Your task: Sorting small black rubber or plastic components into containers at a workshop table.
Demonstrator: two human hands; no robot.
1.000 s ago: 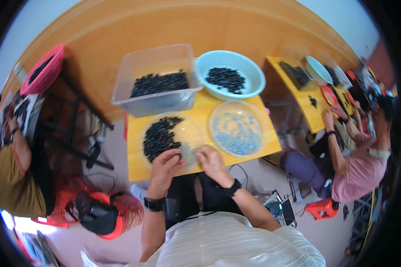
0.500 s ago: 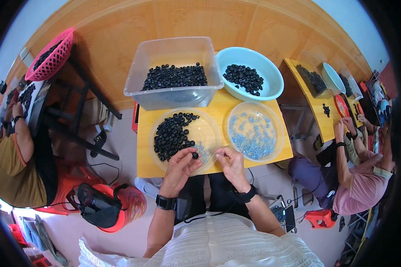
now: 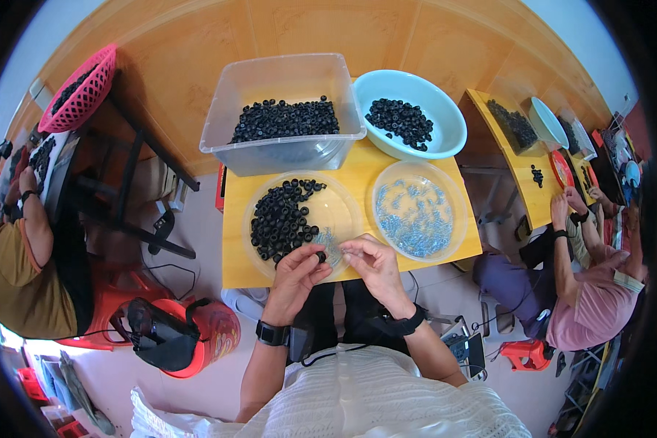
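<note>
Between thumb and fingertips, my left hand (image 3: 293,281) pinches a small black round cap-like piece (image 3: 321,257). Close to its right, my right hand (image 3: 376,271) has thumb and forefinger pressed together; anything between them is too small to make out. Both hands hover over the near edge of a clear round tray (image 3: 345,208). On that tray lies a heap of black round pieces (image 3: 279,219), with a small pile of thin shiny bits (image 3: 327,239) beside it. To the right, a second clear round tray (image 3: 459,212) carries many tiny bluish-silver bits (image 3: 416,232).
Behind the trays stand a clear plastic bin (image 3: 285,157) and a light blue basin (image 3: 447,139), both with black pieces inside. The yellow table (image 3: 242,271) ends just before my lap. People work at either side; a red bucket (image 3: 219,336) stands on the floor at left.
My right hand has moved slightly left, nearer to the black piece in my left hand. The left hand keeps its pinch.
</note>
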